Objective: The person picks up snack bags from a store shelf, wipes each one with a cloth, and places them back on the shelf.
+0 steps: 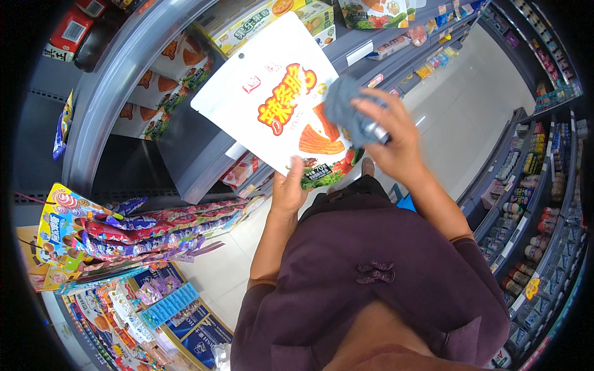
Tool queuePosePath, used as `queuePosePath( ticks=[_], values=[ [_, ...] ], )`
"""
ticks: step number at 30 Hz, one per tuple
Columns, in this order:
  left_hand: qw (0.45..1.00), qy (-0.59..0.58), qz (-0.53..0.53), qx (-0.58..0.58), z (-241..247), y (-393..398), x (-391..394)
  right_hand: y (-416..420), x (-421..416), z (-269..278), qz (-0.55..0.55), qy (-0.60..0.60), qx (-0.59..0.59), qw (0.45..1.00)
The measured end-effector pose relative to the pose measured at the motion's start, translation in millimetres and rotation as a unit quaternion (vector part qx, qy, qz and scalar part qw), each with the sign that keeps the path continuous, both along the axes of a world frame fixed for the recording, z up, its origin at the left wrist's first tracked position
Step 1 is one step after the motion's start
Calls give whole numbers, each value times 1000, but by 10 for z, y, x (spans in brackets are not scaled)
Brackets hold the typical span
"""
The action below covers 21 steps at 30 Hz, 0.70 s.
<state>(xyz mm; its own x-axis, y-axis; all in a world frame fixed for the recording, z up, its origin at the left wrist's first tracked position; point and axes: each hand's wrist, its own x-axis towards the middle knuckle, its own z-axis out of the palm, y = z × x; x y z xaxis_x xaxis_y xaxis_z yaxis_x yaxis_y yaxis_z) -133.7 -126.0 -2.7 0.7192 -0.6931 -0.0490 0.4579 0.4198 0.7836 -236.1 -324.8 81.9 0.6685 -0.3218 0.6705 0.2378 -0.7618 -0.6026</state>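
My left hand (288, 188) grips the lower edge of a white snack pouch (232, 97), its thumb on the printed front. The pouch is tilted, with its printed face towards me and a small hole near one edge. A bunched grey-blue cloth (345, 109) is in my right hand (390, 130), which is slightly blurred, and lies against the right side of the pouch. A small silvery object (378, 133) shows at the cloth by my fingers; I cannot tell what it is. Similar pouches (158, 88) lie on the shelf behind.
A grey metal shelf (169, 160) with boxed snacks (253, 28) stands in front. Strips of hanging wrapped sweets (139, 232) are at the left, above a stand of packaged sweets (125, 320). Shelves of jars and bottles (533, 250) curve along the right, beside the tiled floor (482, 88).
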Motion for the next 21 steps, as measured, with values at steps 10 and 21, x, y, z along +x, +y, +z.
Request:
queuePosePath(
  ticks=[10,21],
  values=[
    [994,56,92,-4,298,-89,31,283,-128,-142,263,63,-91,958],
    [991,-71,-44,104,-181,173,-27,9,-120,-241,-56,6,120,991]
  ],
)
